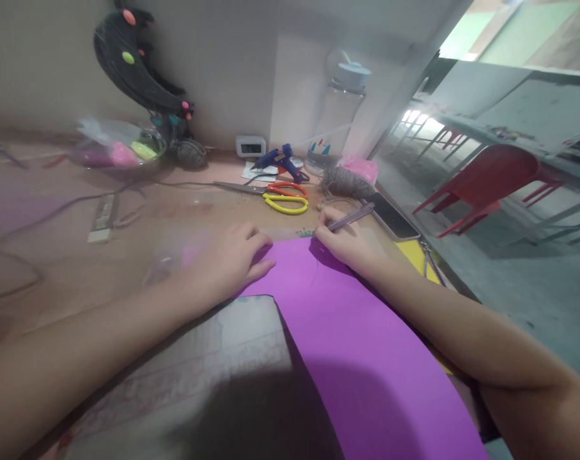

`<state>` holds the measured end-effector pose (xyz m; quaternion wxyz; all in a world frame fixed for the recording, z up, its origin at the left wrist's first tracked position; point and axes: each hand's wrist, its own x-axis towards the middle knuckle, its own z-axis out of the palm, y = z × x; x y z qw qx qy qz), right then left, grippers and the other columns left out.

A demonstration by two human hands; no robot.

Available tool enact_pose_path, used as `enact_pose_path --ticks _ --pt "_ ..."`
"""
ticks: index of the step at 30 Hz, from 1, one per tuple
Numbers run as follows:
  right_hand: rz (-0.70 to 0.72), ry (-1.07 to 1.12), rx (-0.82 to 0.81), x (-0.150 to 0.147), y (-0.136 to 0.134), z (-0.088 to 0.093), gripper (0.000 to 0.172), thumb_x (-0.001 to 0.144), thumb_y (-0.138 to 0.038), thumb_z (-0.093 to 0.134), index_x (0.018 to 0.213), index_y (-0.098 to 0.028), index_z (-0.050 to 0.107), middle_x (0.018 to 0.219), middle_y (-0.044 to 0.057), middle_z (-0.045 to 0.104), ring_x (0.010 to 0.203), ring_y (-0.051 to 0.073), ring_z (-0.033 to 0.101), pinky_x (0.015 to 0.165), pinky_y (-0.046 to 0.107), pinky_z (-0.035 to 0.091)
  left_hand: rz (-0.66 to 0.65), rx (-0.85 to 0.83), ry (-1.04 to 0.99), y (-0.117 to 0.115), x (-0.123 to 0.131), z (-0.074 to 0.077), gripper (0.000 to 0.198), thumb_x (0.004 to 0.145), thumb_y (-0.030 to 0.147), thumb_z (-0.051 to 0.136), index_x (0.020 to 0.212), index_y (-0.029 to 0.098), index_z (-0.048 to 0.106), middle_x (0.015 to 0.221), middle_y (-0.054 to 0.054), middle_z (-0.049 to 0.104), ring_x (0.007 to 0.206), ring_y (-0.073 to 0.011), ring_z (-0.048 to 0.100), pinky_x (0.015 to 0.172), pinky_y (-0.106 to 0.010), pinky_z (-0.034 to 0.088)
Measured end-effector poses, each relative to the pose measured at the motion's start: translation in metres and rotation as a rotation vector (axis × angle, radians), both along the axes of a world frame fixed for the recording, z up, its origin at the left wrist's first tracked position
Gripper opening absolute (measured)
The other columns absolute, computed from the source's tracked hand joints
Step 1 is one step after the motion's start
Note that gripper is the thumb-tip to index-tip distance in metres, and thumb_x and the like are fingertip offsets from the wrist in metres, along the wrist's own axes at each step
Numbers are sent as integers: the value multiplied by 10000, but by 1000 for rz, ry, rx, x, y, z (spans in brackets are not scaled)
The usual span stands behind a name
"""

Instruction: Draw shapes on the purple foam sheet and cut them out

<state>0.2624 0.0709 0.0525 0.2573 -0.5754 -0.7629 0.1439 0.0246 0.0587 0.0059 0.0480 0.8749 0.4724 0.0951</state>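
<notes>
A purple sheet [357, 345] lies on the table in front of me and runs toward the bottom edge. My left hand [232, 259] rests flat on the sheet's far left corner, fingers stretched out and pressing it down. My right hand [342, 246] is closed around a grey pen [352, 217], with the pen's tip at the sheet's far edge. A thin curved line shows on the purple sheet near the pen tip.
Scissors with orange and yellow handles [280, 195] lie beyond the sheet, next to a blue glue gun [280, 163], a ball of twine [342, 182] and a phone [393, 217]. A clear bowl [117, 153] stands far left, a water bottle [340, 115] at the back, a red chair [486, 179] right.
</notes>
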Motion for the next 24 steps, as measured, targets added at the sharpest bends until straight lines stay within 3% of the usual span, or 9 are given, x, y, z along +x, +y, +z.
enact_pose_path --ticks 4,7,10,15,20,24 --pt "-27 284 -6 9 15 -2 153 876 -184 543 729 -228 541 637 -11 571 609 155 508 563 285 357 2 9 -12 1 0 0 341 991 425 622 1207 176 707 1130 -119 647 1066 -312 625 928 -445 509" --pt "75 430 -55 23 29 0 95 889 -244 571 846 -206 647 667 -8 632 552 126 497 522 266 377 5 39 12 3 -1 3 304 987 394 634 1190 178 706 1125 -120 652 1061 -311 623 905 -430 504" --pt "173 393 -137 37 34 4 106 838 -226 642 914 -191 708 766 27 697 598 130 548 512 253 410 1 93 48 8 -4 6 288 982 383 642 1188 195 713 1116 -122 651 1040 -321 621 883 -441 492" --pt "176 317 -151 47 38 -10 196 746 -126 621 910 -211 687 818 21 717 690 165 629 560 261 466 -35 133 17 17 -10 -2 289 983 393 639 1205 228 724 1111 -110 667 1041 -321 621 877 -447 474" --pt "166 292 -117 33 36 -22 97 780 -167 595 859 -215 625 718 -12 670 609 147 596 551 263 433 -132 239 -60 21 -12 -13 244 1010 369 588 1133 243 757 1107 -89 716 1017 -299 623 860 -438 455" --pt "137 347 -132 26 34 -31 49 854 -232 581 811 -224 559 630 -29 619 585 152 593 572 270 447 -287 185 -123 16 -10 -10 332 1051 261 447 1071 243 778 1081 -62 758 980 -244 672 842 -404 466"
